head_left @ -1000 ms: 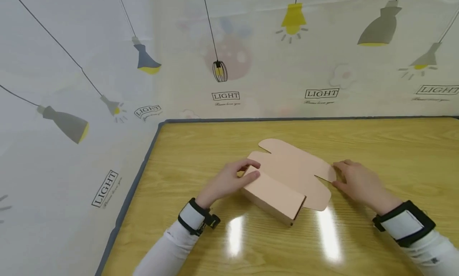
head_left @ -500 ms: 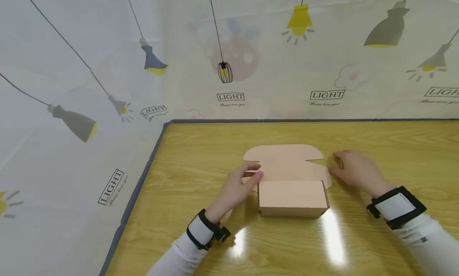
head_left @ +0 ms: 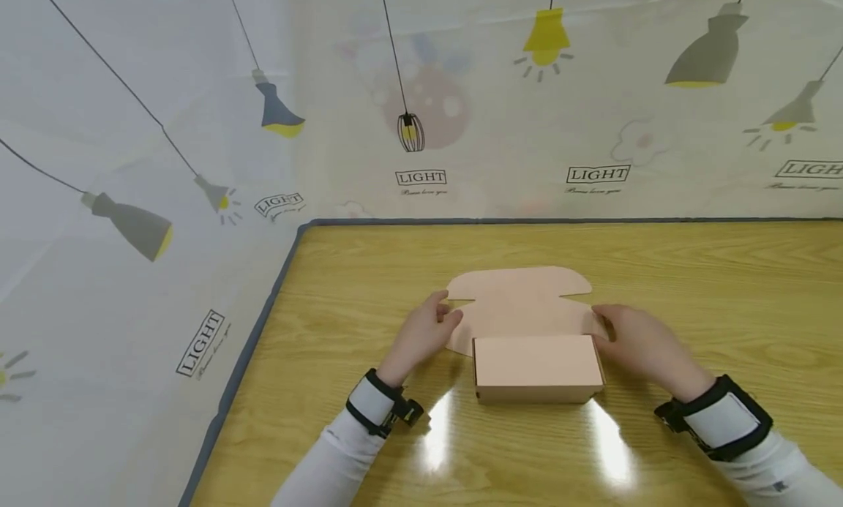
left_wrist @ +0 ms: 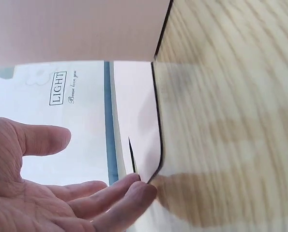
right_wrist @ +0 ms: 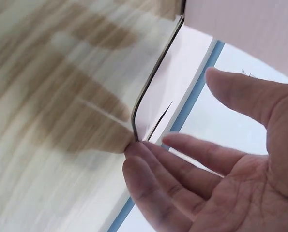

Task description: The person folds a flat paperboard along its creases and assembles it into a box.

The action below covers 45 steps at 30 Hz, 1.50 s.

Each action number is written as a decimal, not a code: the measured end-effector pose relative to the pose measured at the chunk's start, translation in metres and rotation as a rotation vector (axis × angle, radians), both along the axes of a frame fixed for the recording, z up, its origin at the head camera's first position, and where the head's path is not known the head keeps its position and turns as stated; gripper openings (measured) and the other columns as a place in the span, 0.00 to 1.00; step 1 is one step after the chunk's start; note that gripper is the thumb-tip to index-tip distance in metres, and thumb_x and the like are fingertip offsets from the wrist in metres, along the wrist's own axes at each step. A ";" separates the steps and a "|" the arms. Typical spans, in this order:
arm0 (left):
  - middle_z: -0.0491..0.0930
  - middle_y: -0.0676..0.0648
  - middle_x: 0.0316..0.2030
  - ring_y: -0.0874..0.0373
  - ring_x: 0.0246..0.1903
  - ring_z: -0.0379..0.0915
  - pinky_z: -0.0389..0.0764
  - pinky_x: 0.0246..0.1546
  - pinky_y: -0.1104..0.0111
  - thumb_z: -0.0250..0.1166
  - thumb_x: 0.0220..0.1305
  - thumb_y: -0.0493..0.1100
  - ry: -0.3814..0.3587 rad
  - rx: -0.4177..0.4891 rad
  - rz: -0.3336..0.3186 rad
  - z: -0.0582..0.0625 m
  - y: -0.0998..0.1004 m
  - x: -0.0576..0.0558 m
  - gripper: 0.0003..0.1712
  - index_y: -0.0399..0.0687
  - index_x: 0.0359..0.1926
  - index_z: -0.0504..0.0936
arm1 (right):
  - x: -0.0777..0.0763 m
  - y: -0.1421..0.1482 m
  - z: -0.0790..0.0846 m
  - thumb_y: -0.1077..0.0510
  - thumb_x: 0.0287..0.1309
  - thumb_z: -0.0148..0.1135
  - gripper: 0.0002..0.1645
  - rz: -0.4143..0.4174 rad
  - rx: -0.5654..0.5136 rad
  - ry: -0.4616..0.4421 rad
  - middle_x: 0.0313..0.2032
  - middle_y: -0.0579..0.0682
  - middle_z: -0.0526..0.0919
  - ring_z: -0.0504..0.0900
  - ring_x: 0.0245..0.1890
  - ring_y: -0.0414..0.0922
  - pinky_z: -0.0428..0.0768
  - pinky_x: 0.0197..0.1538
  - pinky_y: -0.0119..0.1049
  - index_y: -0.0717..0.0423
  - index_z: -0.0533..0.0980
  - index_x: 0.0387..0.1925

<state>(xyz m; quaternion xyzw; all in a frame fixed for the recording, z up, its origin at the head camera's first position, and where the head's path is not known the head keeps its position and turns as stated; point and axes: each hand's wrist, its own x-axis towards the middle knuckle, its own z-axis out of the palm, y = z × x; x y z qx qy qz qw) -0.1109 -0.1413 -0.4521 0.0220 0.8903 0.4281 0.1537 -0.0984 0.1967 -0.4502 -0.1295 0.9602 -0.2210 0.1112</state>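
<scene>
A pinkish-tan cardboard box lies on the table, its long side facing me. Behind it spreads its unfolded lid, with rounded tabs and side flaps sticking out. My left hand is at the left side flap; in the left wrist view its fingertips meet the flap's edge while the thumb stays apart. On the other side, my right hand touches the right flap. The right wrist view has those fingertips at the corner of the flap, thumb spread away from it.
A wood-grain table carries the box, with bright light reflections near its front. Wall covering printed with lamps rises at the back and left, along a blue-grey edge strip. Black-and-white bands circle both wrists.
The box has turned from a diagonal to square with me. My left hand has gone from the box's corner to the left flap, and my right hand has come in against the right flap.
</scene>
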 end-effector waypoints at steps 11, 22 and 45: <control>0.71 0.25 0.71 0.31 0.72 0.69 0.74 0.72 0.41 0.60 0.74 0.38 0.014 0.024 -0.030 -0.005 0.004 0.000 0.34 0.31 0.76 0.65 | -0.005 0.003 -0.004 0.52 0.73 0.63 0.42 -0.115 -0.224 -0.104 0.59 0.77 0.79 0.82 0.57 0.71 0.86 0.53 0.59 0.81 0.62 0.72; 0.72 0.25 0.69 0.31 0.71 0.70 0.75 0.72 0.42 0.63 0.71 0.36 0.030 0.028 -0.025 -0.007 0.005 -0.001 0.34 0.30 0.75 0.68 | -0.014 0.019 -0.005 0.58 0.75 0.60 0.38 -0.260 -0.545 -0.261 0.65 0.75 0.72 0.82 0.48 0.33 0.82 0.43 0.19 0.76 0.60 0.76; 0.85 0.36 0.45 0.59 0.35 0.77 0.75 0.31 0.76 0.67 0.68 0.36 0.014 0.195 0.113 -0.005 -0.006 -0.015 0.27 0.33 0.67 0.77 | -0.017 0.026 0.000 0.58 0.76 0.58 0.33 -0.283 -0.695 -0.228 0.40 0.25 0.78 0.79 0.41 0.22 0.86 0.44 0.22 0.77 0.64 0.71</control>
